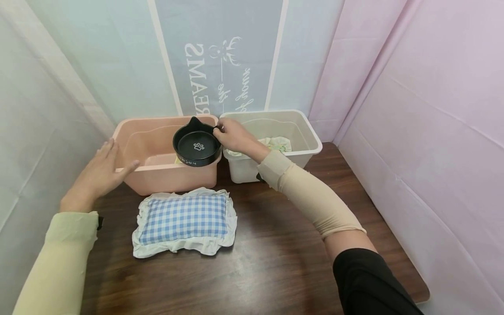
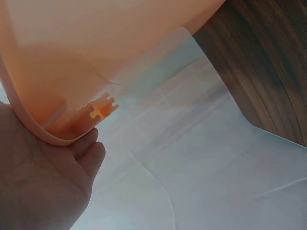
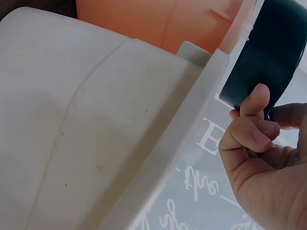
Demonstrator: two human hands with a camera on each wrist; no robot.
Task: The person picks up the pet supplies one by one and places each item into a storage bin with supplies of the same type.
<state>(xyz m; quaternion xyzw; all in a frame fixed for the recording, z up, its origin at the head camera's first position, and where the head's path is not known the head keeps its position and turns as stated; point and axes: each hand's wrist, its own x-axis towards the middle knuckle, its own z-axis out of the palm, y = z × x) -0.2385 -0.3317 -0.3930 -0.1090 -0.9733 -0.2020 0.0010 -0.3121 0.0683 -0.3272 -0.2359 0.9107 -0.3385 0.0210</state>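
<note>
My right hand (image 1: 235,136) pinches the edge of a black pet bowl (image 1: 197,146) with cat-ear points and a white paw print inside. The bowl is tilted toward me over the right part of the peach plastic bin (image 1: 169,179). From the right wrist view, the bowl's dark underside (image 3: 268,48) shows beyond the fingertips (image 3: 260,96). On the bin's left side rests my left hand (image 1: 100,173), fingers extended and thumb spread over the front rim. Up close in the left wrist view, its palm lies against the bin's rim (image 2: 60,142).
A white bin (image 1: 271,158) stands right of the peach one, with a cream-and-green ruffled cloth item (image 1: 280,143) inside. In front lies a blue gingham pillow (image 1: 185,218) with white frills. Both bins stand on the dark wooden table (image 1: 275,262), enclosed by fabric walls (image 1: 429,131).
</note>
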